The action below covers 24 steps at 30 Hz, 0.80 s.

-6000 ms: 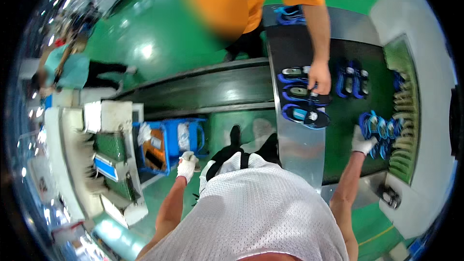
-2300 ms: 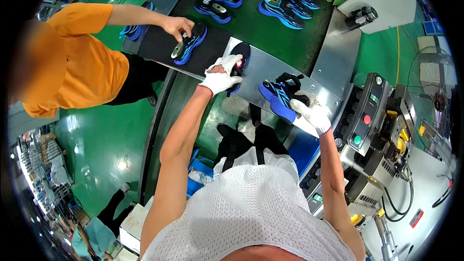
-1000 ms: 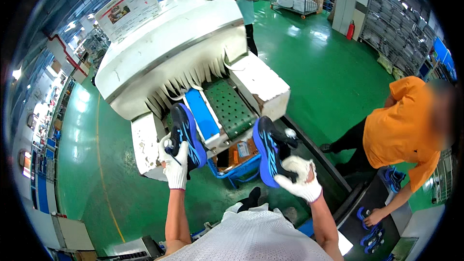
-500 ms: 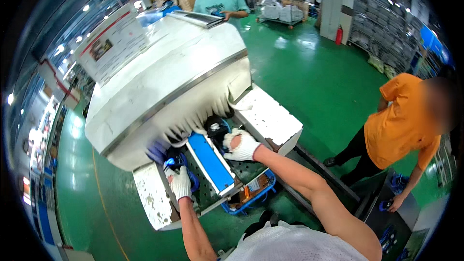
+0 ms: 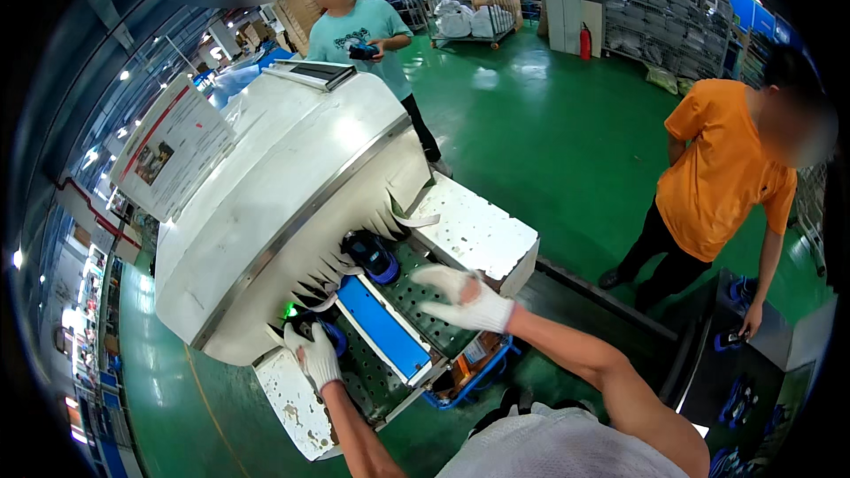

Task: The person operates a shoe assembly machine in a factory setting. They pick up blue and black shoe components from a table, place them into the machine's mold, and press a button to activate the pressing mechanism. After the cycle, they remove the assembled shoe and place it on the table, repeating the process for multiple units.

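Note:
My left hand, in a white glove with bare fingertips, is closed on a dark shoe with a blue edge. That shoe lies partly under the flaps on the left of the white machine; its far end is hidden. A second black shoe with a blue rim sits on the right-hand perforated green bed, also at the flaps. Nearest to it is my right hand, gloved likewise, open and empty above the bed, its fingers spread and slightly blurred. A blue strip divides the two beds.
Chipped white side blocks flank the beds. Below the front edge is a blue basket of small parts. At right, a person in orange touches an item on a dark belt. Behind the machine, a person in teal holds something dark.
My right hand has drawn back from the right-hand black shoe, leaving it at the flaps. My left hand has moved closer to the flaps with the other shoe. The view has shifted.

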### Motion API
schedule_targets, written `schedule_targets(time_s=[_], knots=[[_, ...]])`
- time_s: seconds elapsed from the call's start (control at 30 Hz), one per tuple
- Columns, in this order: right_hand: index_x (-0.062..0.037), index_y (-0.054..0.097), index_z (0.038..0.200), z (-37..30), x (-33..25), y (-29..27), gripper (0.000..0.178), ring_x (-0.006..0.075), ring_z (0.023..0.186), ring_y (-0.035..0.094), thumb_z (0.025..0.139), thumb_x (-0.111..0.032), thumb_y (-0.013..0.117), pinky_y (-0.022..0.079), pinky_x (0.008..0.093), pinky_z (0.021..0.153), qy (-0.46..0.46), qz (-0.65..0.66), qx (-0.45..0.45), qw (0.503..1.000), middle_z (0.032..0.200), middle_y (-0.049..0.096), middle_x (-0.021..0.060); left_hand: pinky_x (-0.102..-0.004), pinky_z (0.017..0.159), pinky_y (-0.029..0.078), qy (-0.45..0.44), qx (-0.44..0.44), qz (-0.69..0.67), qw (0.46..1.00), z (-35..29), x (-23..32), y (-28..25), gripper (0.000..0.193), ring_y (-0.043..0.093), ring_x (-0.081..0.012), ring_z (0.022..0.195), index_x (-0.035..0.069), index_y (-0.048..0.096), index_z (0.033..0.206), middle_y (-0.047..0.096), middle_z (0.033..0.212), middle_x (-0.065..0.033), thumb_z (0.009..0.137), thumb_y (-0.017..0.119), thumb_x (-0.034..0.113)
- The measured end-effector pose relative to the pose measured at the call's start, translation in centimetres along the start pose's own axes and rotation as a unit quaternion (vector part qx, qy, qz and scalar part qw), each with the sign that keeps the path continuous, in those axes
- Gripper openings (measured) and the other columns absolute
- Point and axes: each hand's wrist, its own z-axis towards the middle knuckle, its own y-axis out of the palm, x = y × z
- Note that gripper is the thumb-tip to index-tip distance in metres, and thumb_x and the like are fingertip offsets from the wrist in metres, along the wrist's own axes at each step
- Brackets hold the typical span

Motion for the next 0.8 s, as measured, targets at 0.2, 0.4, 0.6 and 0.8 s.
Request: schedule_targets(time_s=[0.2, 0.4, 0.6, 0.8], knots=[[0.0025, 0.058, 0.135, -23.5, -0.4, -6.2, 0.042, 0.0145, 0.089, 0.070, 0.097, -0.014, 0.065, 0.060, 0.0313, 0.078, 0.420, 0.152, 0.192, 0.874, 0.104, 0.072, 0.0090, -0.0441, 0.112, 0.044, 0.190, -0.191, -0.195, 0.943, -11.9, 12.2, -2.4, 0.054, 0.054, -0.0359, 0.134, -0.008, 0.048, 0.142, 0.052, 0.145, -0.0239, 0.092, 0.065, 0.004], [-0.0036, 0.062, 0.132, -36.9, -1.2, -4.2, 0.039, 0.0135, 0.081, 0.068, 0.097, -0.020, 0.065, 0.057, 0.0283, 0.069, 0.526, 0.111, 0.300, 0.788, 0.100, 0.072, 0.0075, -0.0647, 0.115, 0.035, 0.094, -0.633, -0.462, 0.614, -24.5, 14.1, 4.7, 0.103, 0.033, -0.0432, 0.150, 0.005, 0.022, 0.163, 0.030, 0.163, -0.0268, 0.093, 0.053, 0.074], [-0.0026, 0.059, 0.138, -50.1, -4.7, -1.5, 0.052, 0.0169, 0.087, 0.072, 0.093, -0.029, 0.068, 0.059, 0.0325, 0.076, 0.550, 0.136, 0.548, 0.615, 0.110, 0.074, 0.0135, -0.0435, 0.089, 0.059, 0.093, -0.799, -0.350, 0.481, -36.0, 17.9, 8.2, 0.071, 0.062, -0.0349, 0.121, 0.008, 0.022, 0.161, 0.045, 0.150, -0.0227, 0.105, 0.059, 0.029], [-0.0071, 0.069, 0.126, -67.8, -6.4, 1.4, 0.052, 0.0291, 0.103, 0.072, 0.089, -0.044, 0.067, 0.054, 0.0375, 0.093, 0.622, 0.076, 0.661, 0.413, 0.112, 0.074, 0.0179, -0.0363, 0.080, 0.061, 0.171, -0.829, -0.124, 0.518, -45.2, 16.7, 11.5, 0.049, 0.069, -0.0244, 0.099, 0.001, 0.039, 0.149, 0.062, 0.129, -0.0188, 0.106, 0.056, 0.016]])
